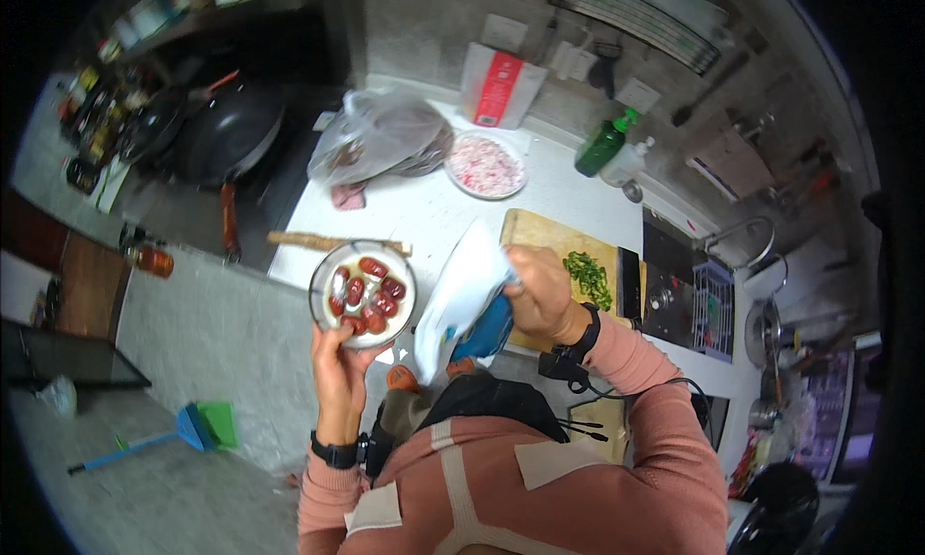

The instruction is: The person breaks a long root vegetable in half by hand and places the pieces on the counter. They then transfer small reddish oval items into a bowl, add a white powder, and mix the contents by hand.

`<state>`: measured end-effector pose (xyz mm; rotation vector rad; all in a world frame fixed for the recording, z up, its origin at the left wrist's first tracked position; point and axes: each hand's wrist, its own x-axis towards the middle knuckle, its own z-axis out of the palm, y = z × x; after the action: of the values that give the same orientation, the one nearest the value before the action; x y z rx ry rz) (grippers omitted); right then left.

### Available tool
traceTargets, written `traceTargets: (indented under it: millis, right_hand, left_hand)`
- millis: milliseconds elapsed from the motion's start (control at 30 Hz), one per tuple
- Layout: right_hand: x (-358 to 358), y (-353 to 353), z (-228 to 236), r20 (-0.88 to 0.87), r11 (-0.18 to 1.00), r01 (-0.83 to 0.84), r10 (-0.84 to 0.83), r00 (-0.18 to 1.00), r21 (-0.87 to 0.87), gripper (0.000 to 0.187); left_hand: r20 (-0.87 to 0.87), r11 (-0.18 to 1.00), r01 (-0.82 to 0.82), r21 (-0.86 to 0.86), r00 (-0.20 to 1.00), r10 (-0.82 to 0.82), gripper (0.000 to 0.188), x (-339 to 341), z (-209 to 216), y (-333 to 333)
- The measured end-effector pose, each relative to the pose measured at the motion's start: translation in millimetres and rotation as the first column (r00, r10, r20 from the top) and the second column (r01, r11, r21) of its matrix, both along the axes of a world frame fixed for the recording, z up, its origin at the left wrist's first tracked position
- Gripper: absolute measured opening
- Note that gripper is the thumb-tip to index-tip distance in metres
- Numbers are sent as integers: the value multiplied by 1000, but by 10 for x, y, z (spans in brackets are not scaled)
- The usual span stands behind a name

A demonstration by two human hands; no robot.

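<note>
My left hand grips a clear glass bowl by its near side, thumb over the rim. Several red dates lie in the bowl with some pale content around them. In my right hand is a white and blue bag, pinched at its upper edge and hanging just right of the bowl. The bag and bowl appear apart. Whatever the bag contains is hidden. Behind my right hand lies a wooden cutting board with chopped green vegetable and a dark-bladed knife.
On the white counter are a wooden stick, a plastic bag, a plate of pink-white minced food and a box. Green and clear bottles stand near the wall. A wok sits left; a sink lies right.
</note>
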<state>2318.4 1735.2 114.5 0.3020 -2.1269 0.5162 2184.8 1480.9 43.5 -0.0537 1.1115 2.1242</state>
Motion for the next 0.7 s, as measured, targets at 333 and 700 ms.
traceTargets:
  millis: [333,700]
  right_hand:
    - [-156,2313,-683,105,574,795,-794,599,-194,18]
    - [-494,3763,-1642,391,400,897,-807,442,-188,46]
  left_hand:
    - [61,993,-48,-104,997,55,58,-84,-264,71]
    - [44,966,-223,-128,972,230,56,-116,-339,-31]
